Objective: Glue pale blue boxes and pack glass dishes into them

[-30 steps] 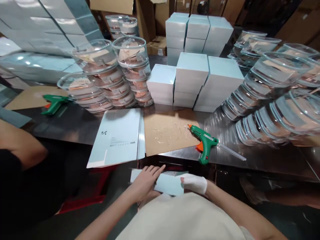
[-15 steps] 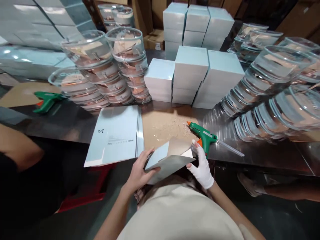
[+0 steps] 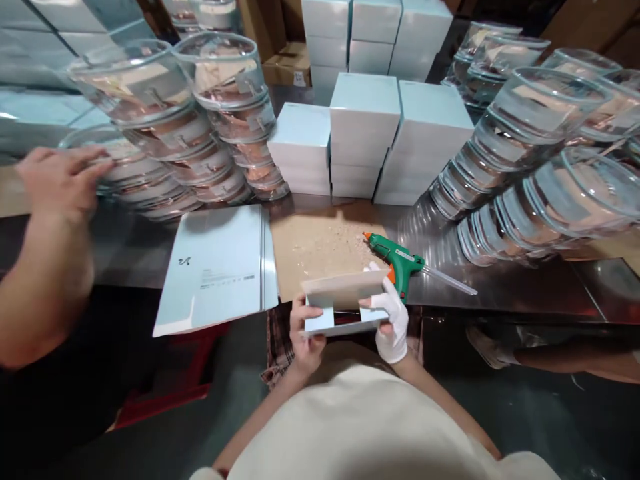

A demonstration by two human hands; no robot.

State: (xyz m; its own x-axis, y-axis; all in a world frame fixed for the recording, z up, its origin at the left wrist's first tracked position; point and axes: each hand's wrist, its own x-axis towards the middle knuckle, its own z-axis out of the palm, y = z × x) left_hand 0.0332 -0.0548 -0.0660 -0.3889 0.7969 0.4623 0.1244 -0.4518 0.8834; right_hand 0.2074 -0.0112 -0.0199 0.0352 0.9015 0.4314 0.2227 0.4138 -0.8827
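Now the left hand (image 3: 305, 333) and gloved right hand (image 3: 393, 317) pinch the folded card box (image 3: 343, 303) by its side edges; it looks light, thin and easy to bend.

Steel table (image 3: 525, 293) spans frame, glossy (reflections). Brown cartons (image 3: 280, 40) at 12 o'clock. Dark floor (image 3: 575, 427) at 5 o'clock.

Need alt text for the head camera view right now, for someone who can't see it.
Both hands, bare left hand and white-gloved right hand, hold a folded pale blue box blank at the steel table edge. Beyond lie a green glue gun, stacked blue boxes and clear lids.
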